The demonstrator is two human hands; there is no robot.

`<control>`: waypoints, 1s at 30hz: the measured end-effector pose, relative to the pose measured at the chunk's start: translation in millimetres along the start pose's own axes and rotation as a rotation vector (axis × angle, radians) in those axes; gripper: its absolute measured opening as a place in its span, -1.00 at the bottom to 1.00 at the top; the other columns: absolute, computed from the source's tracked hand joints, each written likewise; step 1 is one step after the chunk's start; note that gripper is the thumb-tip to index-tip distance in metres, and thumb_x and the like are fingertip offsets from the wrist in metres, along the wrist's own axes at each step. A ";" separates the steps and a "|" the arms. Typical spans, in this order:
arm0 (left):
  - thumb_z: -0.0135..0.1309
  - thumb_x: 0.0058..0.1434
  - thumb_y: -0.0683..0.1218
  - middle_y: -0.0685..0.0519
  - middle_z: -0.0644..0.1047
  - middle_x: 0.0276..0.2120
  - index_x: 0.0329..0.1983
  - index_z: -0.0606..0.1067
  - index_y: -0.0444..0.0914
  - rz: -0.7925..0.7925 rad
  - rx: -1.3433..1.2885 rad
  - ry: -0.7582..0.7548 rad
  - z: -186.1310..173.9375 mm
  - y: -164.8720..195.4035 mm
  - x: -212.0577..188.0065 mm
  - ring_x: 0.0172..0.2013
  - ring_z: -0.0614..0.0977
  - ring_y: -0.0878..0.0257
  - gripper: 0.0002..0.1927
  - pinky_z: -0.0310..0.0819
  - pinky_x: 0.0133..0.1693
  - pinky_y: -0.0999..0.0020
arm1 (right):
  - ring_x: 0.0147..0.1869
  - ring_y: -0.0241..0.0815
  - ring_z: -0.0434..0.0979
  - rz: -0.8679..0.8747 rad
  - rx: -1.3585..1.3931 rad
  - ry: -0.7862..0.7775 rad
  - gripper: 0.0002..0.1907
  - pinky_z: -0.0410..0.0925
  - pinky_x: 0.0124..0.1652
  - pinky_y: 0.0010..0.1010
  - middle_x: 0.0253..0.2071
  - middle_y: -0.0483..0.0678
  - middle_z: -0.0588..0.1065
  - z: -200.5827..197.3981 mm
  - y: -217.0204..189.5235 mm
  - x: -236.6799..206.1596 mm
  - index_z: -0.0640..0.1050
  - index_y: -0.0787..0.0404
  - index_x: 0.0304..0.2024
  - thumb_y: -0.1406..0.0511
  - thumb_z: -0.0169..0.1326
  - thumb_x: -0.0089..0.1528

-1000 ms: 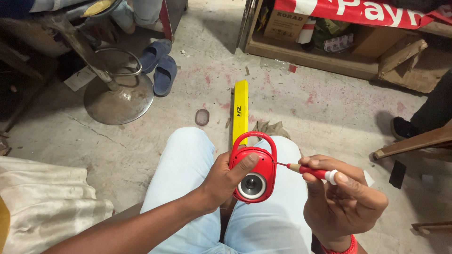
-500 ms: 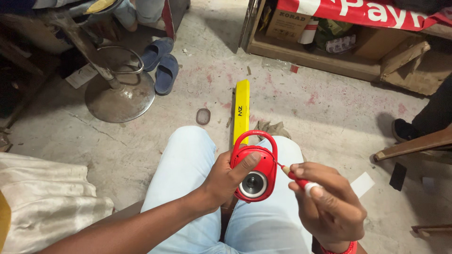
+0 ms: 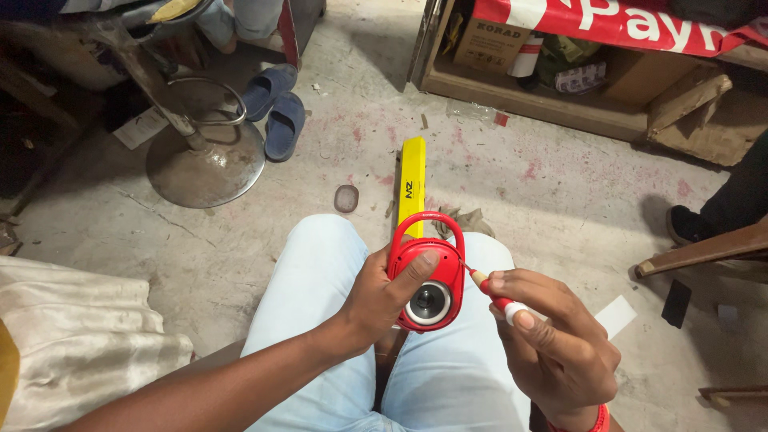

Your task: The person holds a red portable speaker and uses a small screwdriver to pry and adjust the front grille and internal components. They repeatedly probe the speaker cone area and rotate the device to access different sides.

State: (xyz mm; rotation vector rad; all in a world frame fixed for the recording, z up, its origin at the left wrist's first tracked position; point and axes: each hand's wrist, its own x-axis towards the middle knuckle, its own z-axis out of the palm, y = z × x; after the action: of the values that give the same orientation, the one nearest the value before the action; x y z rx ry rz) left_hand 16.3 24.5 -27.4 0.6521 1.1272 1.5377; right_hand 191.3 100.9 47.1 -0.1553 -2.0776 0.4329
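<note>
Bare concrete floor, grey, scuffed, flecked with faded pink stains, running across the whole view. Along the top right, a low wooden shelf crammed with a cardboard box and packets, a red and white banner draped over its upper edge. At left, a round metal stand base with a tilted pole, a pair of blue slippers just beside it. Lower left, a heap of cream cloth. At the right edge, a slanted piece of dark wooden furniture, cut off by the frame, with a dark shoe just above it, wearer out of view. Mid-floor, a long yellow box pointing away from the knees, a small grey oval object near it, kind unclear. Pale blue trousers filling the bottom centre.

Over the lap, a small red speaker with a loop handle and round silver centre, gripped by the left hand, thumb pressed flat across its face, fingers wrapped behind and hidden. Right hand pinched shut around a red-handled screwdriver, thin tip touching the speaker's right edge. Exact contact point too small to make out. Red band at the right wrist, partly cut off by the bottom edge.
</note>
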 end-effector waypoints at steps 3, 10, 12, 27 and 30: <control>0.12 0.29 0.17 0.13 0.58 -0.34 -0.01 0.53 -0.31 -0.005 0.006 0.000 0.3 1.4 -0.6 -0.35 0.57 0.45 -0.53 0.54 -0.31 0.52 | -0.01 0.10 0.70 0.013 -0.005 0.007 -0.54 0.57 -0.10 -0.21 -0.10 0.21 0.57 -1.3 1.3 -2.8 0.40 0.21 0.05 0.59 0.24 0.19; 0.13 0.29 0.15 0.11 0.60 -0.32 -0.01 0.53 -0.33 0.036 0.019 0.005 1.1 -0.2 -1.9 -0.32 0.58 0.46 -0.54 0.55 -0.26 0.51 | -0.01 0.11 0.70 0.041 0.005 0.041 -0.56 0.58 -0.14 -0.23 -0.11 0.21 0.55 1.0 4.1 -12.8 0.40 0.19 -0.01 0.55 0.28 0.17; 0.14 0.30 0.15 0.11 0.60 -0.32 -0.01 0.53 -0.33 0.048 0.020 0.003 1.7 -1.2 -2.1 -0.32 0.57 0.46 -0.54 0.54 -0.26 0.52 | -0.01 0.10 0.70 0.051 -0.016 0.052 -0.56 0.58 -0.15 -0.24 -0.12 0.20 0.55 0.3 3.6 -15.1 0.39 0.18 -0.02 0.54 0.30 0.17; 0.13 0.31 0.14 0.11 0.60 -0.31 0.00 0.52 -0.33 0.054 0.027 -0.012 0.1 -2.1 -0.9 -0.32 0.58 0.46 -0.55 0.56 -0.26 0.52 | 0.05 0.21 0.66 0.075 0.110 0.048 -0.55 0.60 -0.01 -0.10 -0.07 0.37 0.53 1.7 2.5 -4.0 0.34 0.24 0.01 0.58 0.18 0.15; 0.12 0.31 0.15 0.11 0.61 -0.31 -0.01 0.53 -0.34 0.065 0.041 0.000 -1.5 -2.1 0.1 -0.32 0.59 0.46 -0.54 0.56 -0.26 0.53 | 0.08 0.14 0.70 0.054 0.114 -0.015 -0.51 0.60 0.00 -0.17 -0.07 0.30 0.58 0.3 1.8 -4.4 0.36 0.22 0.10 0.62 0.18 0.21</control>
State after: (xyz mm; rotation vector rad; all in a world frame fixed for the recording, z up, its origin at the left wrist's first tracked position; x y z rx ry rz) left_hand 15.9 24.1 -29.9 0.7232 1.1500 1.5727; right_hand 193.2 101.3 42.7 -0.1410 -2.0614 0.5852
